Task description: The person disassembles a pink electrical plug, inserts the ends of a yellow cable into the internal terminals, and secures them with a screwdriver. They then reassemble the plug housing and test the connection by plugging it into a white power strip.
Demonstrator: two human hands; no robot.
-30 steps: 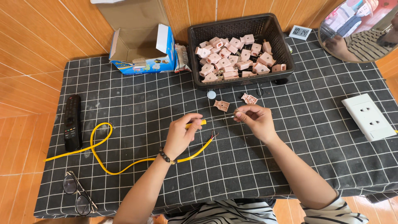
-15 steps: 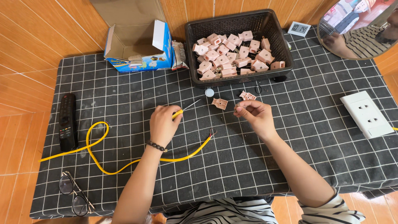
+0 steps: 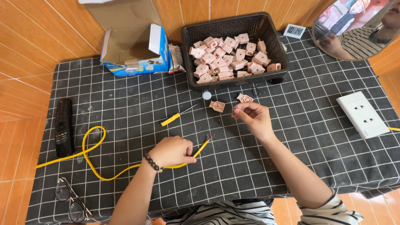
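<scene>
Covering the table, a black checked cloth (image 3: 316, 137) carries a basket (image 3: 275, 46) full of pink plug parts (image 3: 227, 58), while the yellow cable (image 3: 93, 160) has its end stripped to bare wires but joined to nothing yet — the work looks early. Left hand (image 3: 171, 151) lies knuckles-up, fingers pinching that cable near its end; right hand (image 3: 252, 116), raised over the cloth, pinches a tiny piece I cannot identify, with two pink plug halves (image 3: 217, 106) and a yellow-handled screwdriver (image 3: 177, 116) lying loose nearby.

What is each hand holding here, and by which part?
The left hand grips the yellow cable just behind its stripped end. The right hand pinches something too small to identify.
</scene>
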